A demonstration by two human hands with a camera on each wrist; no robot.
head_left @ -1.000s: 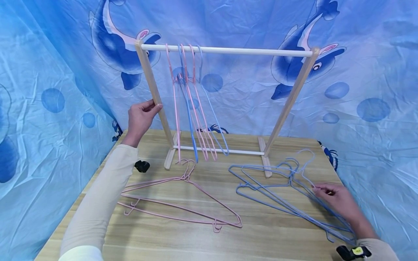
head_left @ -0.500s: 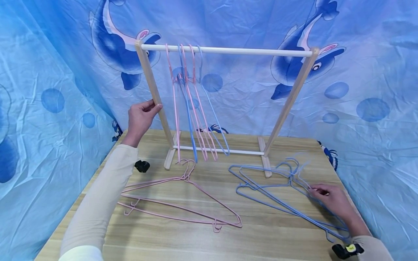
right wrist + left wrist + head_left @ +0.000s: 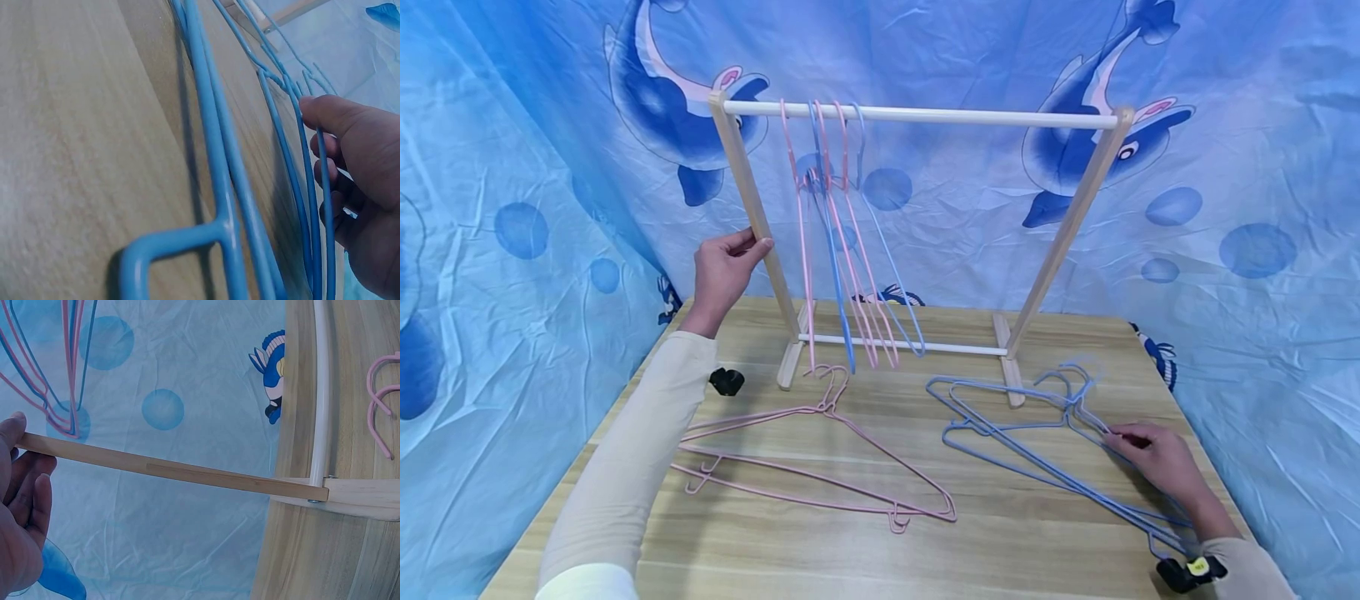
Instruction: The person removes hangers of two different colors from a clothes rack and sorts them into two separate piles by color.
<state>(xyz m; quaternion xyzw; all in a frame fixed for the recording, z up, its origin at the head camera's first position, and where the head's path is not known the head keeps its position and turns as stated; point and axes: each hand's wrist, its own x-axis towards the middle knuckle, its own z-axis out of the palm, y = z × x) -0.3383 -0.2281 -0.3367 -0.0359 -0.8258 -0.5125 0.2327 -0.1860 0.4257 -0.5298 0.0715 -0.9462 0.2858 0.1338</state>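
My left hand (image 3: 724, 275) pinches the left wooden post of a small garment rack (image 3: 917, 115) between thumb and fingers; the left wrist view shows the thumb over the wooden post (image 3: 169, 465). Low at the right, my right hand (image 3: 1161, 462) pinches the sloping arm of a blue hanger, whose wire (image 3: 324, 169) passes between thumb and fingers in the right wrist view. That hanger lies close over the other blue hangers (image 3: 1037, 450) on the table, and its hook is blurred. Several pink and blue hangers (image 3: 838, 275) hang from the left part of the rack's white rod.
Pink hangers (image 3: 820, 500) lie overlapping on the wooden table (image 3: 880, 558) at the front left. A small black object (image 3: 727, 382) sits beside the left sleeve. Behind the rack hangs a blue curtain (image 3: 955, 225) with dolphin prints.
My right hand has shifted slightly left with the blue hanger, whose raised hook has come down toward the hooks of the other blue hangers. My left hand has stayed on the post.
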